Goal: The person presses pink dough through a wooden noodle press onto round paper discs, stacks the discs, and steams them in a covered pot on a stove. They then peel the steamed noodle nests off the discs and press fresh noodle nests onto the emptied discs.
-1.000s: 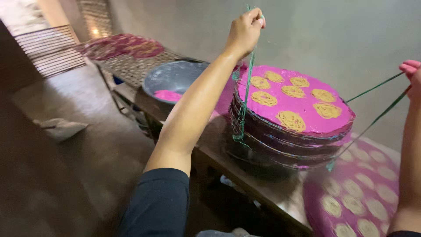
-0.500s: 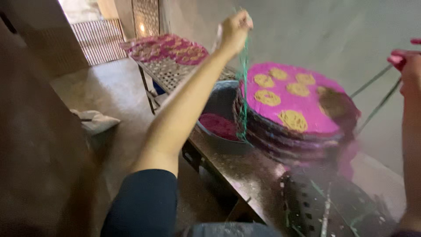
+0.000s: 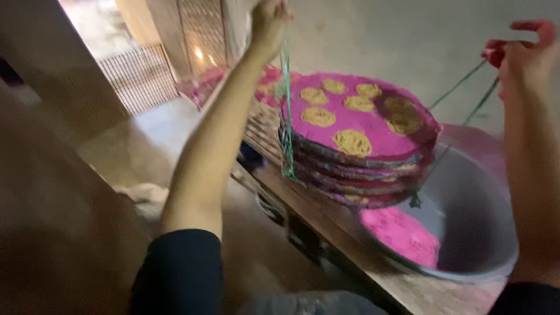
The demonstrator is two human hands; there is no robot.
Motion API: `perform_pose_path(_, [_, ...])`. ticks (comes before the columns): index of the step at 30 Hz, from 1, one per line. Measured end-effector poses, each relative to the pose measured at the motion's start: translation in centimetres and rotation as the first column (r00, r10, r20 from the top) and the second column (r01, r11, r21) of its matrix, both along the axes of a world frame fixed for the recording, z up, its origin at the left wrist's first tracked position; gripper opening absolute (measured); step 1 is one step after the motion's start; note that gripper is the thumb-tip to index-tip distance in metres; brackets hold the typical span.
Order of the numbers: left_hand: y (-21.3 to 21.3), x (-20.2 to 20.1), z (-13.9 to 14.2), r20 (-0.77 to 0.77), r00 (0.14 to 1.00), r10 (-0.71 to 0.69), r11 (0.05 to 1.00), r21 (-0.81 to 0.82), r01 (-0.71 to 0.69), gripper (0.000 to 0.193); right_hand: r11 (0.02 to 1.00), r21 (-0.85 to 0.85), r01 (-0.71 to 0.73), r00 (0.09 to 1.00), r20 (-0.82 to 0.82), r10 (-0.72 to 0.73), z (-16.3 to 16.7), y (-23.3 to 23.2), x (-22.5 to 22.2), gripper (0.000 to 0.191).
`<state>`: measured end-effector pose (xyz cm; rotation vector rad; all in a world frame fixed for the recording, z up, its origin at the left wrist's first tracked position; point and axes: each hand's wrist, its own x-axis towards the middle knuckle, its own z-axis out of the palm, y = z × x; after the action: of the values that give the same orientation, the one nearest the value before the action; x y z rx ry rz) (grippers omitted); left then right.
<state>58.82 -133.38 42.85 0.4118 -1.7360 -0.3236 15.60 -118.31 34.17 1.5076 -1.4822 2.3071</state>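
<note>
Left hand (image 3: 269, 20) and right hand (image 3: 525, 52) each clenched on green strings (image 3: 285, 116) around stacked pink trays (image 3: 356, 146) above the table (image 3: 326, 216).

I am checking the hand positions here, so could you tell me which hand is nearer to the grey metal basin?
The right hand, though neither is close. It is raised above the grey metal basin, holding green strings. The left hand is up beyond the stack of pink trays, gripping a green string.
</note>
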Motion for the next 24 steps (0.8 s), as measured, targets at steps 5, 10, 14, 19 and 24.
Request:
perform_pose_path(5, [-9.7,3.5,-1.2,0.076,0.996,-0.049,0.998,0.053,0.045,0.017,0.971,0.155,0.182,0.983,-0.031,-0.179,-1.3,-7.3,7.7,0.050])
perform_pose_path(10, [-20.6,6.0,-3.8,0.051,0.986,-0.158,0.982,0.110,0.152,0.012,0.956,0.272,0.112,0.993,0.016,-0.121,-2.1,-14.6,13.7,0.042])
perform_pose_path(14, [-28.5,7.3,-7.3,0.074,0.971,-0.228,0.923,0.334,0.192,0.019,0.917,0.337,0.214,0.976,-0.098,-0.192,-5.5,-19.6,15.4,0.035])
perform_pose_path(19, [-35.7,8.3,-12.1,0.273,0.927,-0.258,0.873,0.478,0.102,0.022,0.913,0.316,0.260,0.964,-0.035,-0.263,-12.2,-22.8,17.2,0.034])
perform_pose_path(24, [-41.5,6.8,-19.2,0.293,0.871,-0.395,0.808,0.561,0.178,0.022,0.835,0.049,0.548,0.809,-0.286,-0.513,-18.1,-26.0,20.6,0.011])
